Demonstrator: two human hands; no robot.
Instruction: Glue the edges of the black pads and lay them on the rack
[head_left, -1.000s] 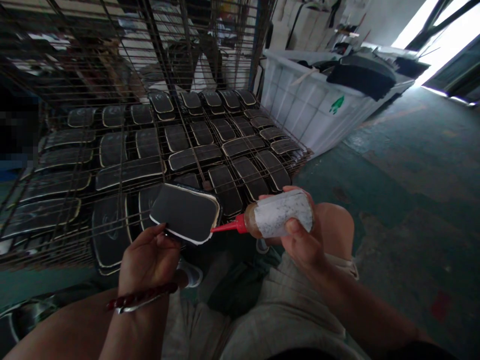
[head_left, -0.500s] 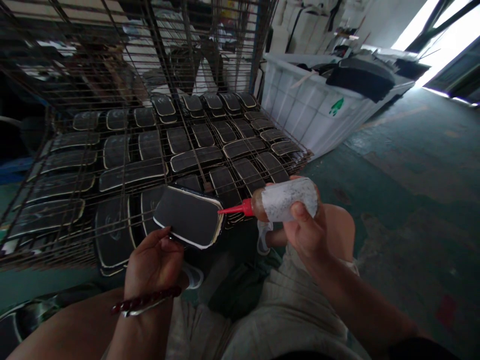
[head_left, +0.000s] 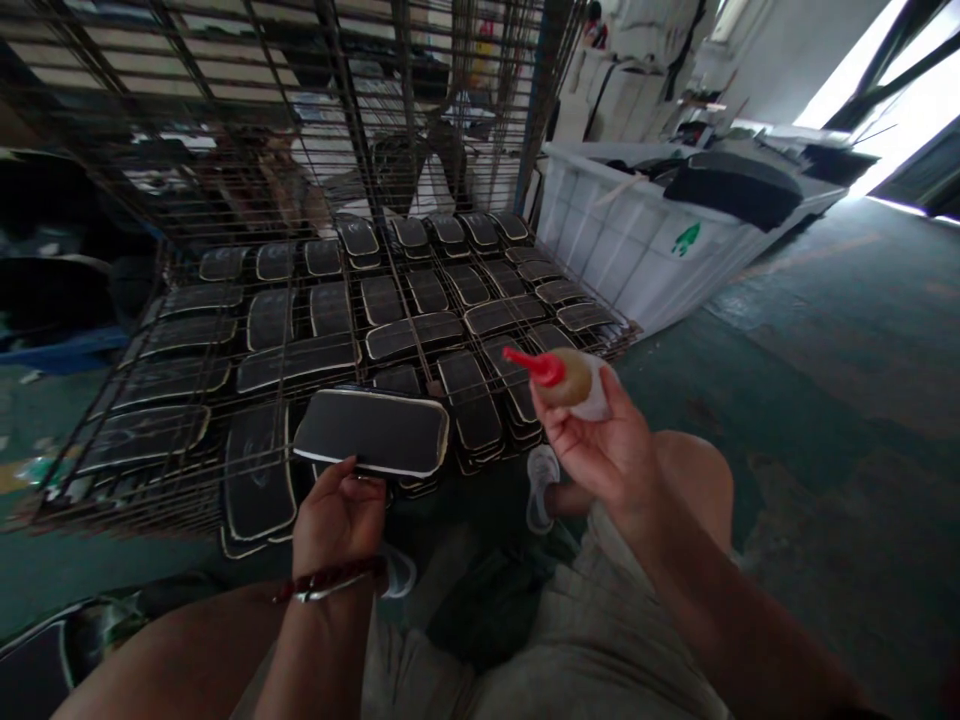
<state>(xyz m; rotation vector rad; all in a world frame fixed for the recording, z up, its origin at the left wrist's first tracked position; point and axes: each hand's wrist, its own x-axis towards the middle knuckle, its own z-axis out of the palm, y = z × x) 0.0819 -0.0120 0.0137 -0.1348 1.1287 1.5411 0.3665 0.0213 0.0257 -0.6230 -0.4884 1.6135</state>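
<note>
A dark, flat panel (head_left: pixel 375 432) with rounded corners and a pale edge is pinched by my left hand (head_left: pixel 341 515) at its near long side. The panel is held roughly level over the front of the wire rack. Wrapped in my right hand (head_left: pixel 592 435) is a squeeze bottle (head_left: pixel 574 383) with a red nozzle and a whitish wrap. Its nozzle points left and slightly up, apart from the panel's right end. Similar dark panels (head_left: pixel 259 475) lie in rows and small stacks on the wire rack (head_left: pixel 431 388).
A large white plastic bin (head_left: pixel 622 230) with dark pieces (head_left: pixel 735 185) piled in it stands at the right behind the rack. A wire mesh wall (head_left: pixel 360 110) rises at the rack's back. My knees and shoes are below my hands.
The red nozzle has moved away from the panel's right end, up and to the right. My left hand has tipped the panel flatter. The head view has shifted slightly.
</note>
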